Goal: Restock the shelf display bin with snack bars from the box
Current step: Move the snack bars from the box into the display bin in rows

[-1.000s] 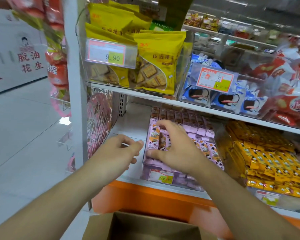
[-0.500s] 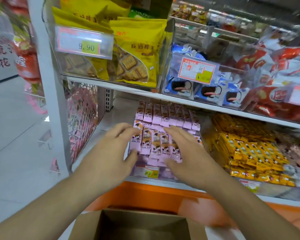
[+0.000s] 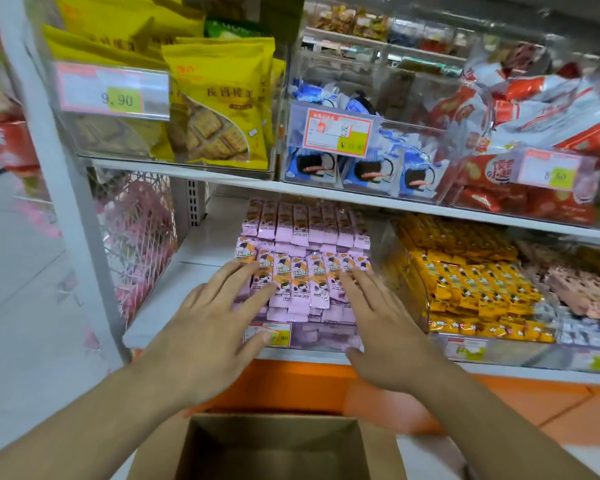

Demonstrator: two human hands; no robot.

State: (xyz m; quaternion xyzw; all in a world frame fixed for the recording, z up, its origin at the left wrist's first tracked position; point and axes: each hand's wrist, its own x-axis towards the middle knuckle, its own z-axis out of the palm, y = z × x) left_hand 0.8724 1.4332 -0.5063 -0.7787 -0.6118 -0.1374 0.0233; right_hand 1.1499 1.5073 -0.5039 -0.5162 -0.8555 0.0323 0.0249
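Note:
A clear display bin (image 3: 323,337) on the lower shelf is stacked with pink-wrapped snack bars (image 3: 302,244) in neat rows. My left hand (image 3: 212,327) lies flat with spread fingers on the left side of the front row, its thumb by the bin's price tag. My right hand (image 3: 385,323) lies flat on the right side of the same row. Neither hand holds a bar. An open brown cardboard box (image 3: 274,448) stands below my arms, its inside dark.
A bin of yellow-wrapped bars (image 3: 471,282) adjoins on the right. The shelf above carries yellow biscuit bags (image 3: 222,109), blue sandwich-biscuit packs (image 3: 378,171) and red packs (image 3: 520,112). A white upright post (image 3: 59,174) stands at left, with an orange base panel (image 3: 291,386) below.
Both hands have spread out flat over the front row of pink bars; a second ago the right hand covered the bars alone and the left hung beside the bin. The view has moved closer.

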